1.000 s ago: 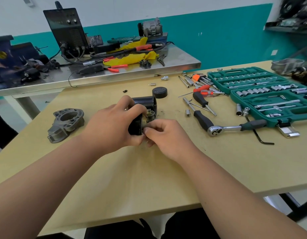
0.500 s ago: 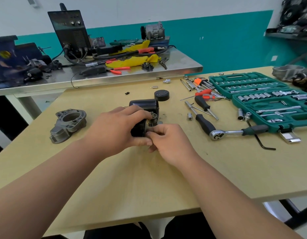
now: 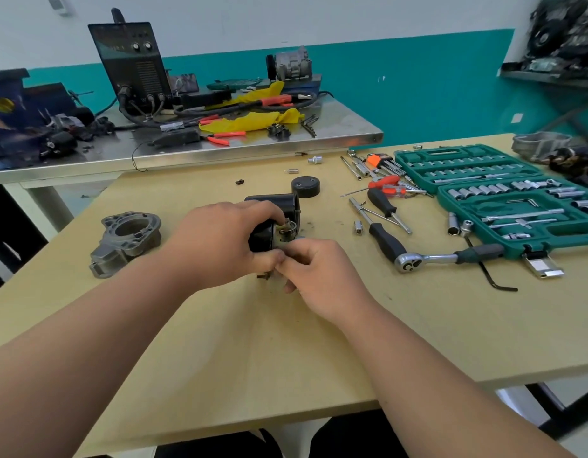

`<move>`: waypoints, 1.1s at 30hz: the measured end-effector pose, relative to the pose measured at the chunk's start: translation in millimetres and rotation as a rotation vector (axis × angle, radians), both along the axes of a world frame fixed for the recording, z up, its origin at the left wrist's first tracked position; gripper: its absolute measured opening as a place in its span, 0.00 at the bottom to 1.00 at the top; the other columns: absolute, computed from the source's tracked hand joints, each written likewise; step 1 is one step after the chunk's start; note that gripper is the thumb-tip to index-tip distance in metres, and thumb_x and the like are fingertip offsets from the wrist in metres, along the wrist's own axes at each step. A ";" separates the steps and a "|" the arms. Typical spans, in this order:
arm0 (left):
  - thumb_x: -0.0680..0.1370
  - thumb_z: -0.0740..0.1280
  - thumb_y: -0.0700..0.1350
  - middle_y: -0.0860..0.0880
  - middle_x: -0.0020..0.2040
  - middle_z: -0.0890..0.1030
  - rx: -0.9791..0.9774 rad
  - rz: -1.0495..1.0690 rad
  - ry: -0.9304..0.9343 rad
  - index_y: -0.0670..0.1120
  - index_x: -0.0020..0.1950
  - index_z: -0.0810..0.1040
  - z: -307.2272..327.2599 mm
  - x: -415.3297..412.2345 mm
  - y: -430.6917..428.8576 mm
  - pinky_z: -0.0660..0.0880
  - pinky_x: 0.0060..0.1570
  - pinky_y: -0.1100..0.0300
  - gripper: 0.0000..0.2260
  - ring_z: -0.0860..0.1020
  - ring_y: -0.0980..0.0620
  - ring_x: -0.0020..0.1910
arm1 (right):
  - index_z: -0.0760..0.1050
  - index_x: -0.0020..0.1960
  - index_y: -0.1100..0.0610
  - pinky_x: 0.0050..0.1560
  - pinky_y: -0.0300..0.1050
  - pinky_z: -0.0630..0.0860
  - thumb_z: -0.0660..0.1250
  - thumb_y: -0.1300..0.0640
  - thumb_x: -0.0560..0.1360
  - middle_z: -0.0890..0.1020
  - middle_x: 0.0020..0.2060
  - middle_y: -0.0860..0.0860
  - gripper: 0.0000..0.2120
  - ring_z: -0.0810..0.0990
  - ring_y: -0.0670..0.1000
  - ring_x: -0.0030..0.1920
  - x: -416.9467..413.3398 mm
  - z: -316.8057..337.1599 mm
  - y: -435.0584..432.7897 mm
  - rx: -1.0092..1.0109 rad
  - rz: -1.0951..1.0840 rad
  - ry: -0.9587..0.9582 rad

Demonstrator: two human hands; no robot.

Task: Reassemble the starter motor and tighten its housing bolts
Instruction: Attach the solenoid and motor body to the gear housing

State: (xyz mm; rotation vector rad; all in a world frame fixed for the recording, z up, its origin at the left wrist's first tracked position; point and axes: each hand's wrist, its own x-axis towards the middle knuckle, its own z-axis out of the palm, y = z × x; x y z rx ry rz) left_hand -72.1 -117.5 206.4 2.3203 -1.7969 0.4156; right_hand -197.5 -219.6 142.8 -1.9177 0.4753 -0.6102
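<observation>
Tan wooden worktable (image 3: 286,352) carries the job. Right hand (image 3: 319,276), fingers curled, pinches a small part at the near end of the black cylindrical starter motor housing (image 3: 279,204); the part cannot be identified. Left hand (image 3: 216,239) grips the housing at table centre, and its forefinger now hooks over the open end, unlike half a second ago. Grey cast-metal end bracket (image 3: 127,238) lies apart to the left, unmoved. Black round cap (image 3: 305,187) sits just behind.
</observation>
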 end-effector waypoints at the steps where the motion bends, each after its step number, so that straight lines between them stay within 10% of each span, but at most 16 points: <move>1: 0.67 0.59 0.66 0.63 0.45 0.72 0.010 0.020 0.016 0.62 0.60 0.70 1.8 0.1 0.3 0.68 0.37 0.60 0.23 0.72 0.55 0.42 | 0.80 0.41 0.44 0.28 0.40 0.71 0.66 0.52 0.76 0.78 0.29 0.44 0.07 0.77 0.46 0.30 -0.2 -0.1 -0.7 -0.081 -0.014 -0.012; 20: 0.72 0.66 0.62 0.60 0.41 0.75 0.141 0.088 0.306 0.65 0.51 0.71 33.2 16.4 -19.3 0.67 0.33 0.61 0.10 0.73 0.61 0.39 | 0.77 0.44 0.51 0.34 0.47 0.72 0.64 0.53 0.78 0.77 0.33 0.46 0.06 0.75 0.49 0.35 11.1 21.0 -17.2 -0.492 -0.002 0.034; 33: 0.73 0.63 0.58 0.59 0.42 0.79 0.022 0.074 0.500 0.61 0.46 0.76 26.4 45.2 -13.2 0.70 0.38 0.61 0.05 0.76 0.58 0.42 | 0.81 0.41 0.48 0.31 0.42 0.73 0.68 0.52 0.75 0.78 0.28 0.44 0.05 0.75 0.44 0.29 36.6 37.8 -23.9 -0.317 0.049 0.058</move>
